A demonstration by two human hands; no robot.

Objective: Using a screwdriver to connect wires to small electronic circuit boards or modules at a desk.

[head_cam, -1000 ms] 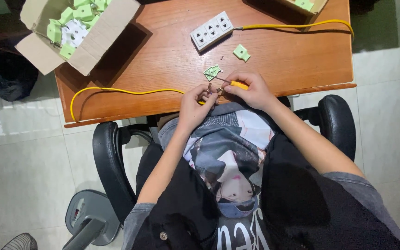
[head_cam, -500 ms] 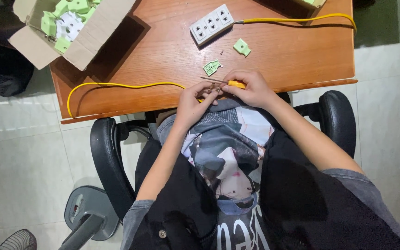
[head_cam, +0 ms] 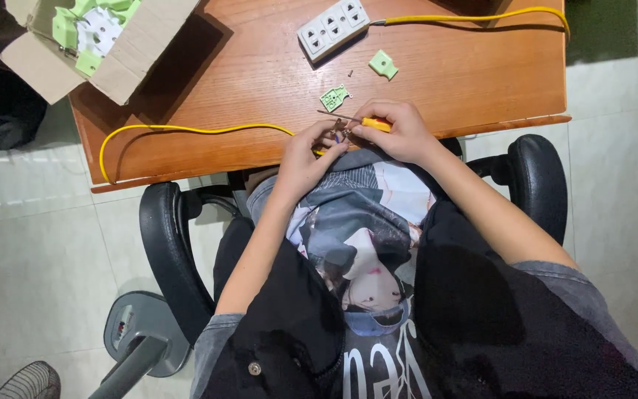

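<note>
My left hand (head_cam: 306, 158) pinches the end of a yellow cable (head_cam: 186, 130) at the near edge of the wooden desk (head_cam: 437, 74). My right hand (head_cam: 400, 131) grips a small screwdriver with a yellow handle (head_cam: 373, 123); its thin shaft points left toward the cable end. The wire tips between my fingers are too small to make out. A green plug part (head_cam: 333, 97) lies just beyond my hands, a second green piece (head_cam: 383, 64) further back.
A white power strip (head_cam: 332, 27) with its own yellow cord (head_cam: 474, 16) lies at the back of the desk. An open cardboard box (head_cam: 123, 55) of green and white parts sits at the back left. I sit in a black armchair (head_cam: 167, 244); a fan base (head_cam: 138, 340) stands on the tiled floor.
The view has shifted slightly, so the desk sits a little higher in frame. My hands stay together at the desk's near edge, still working the cable end with the screwdriver.
</note>
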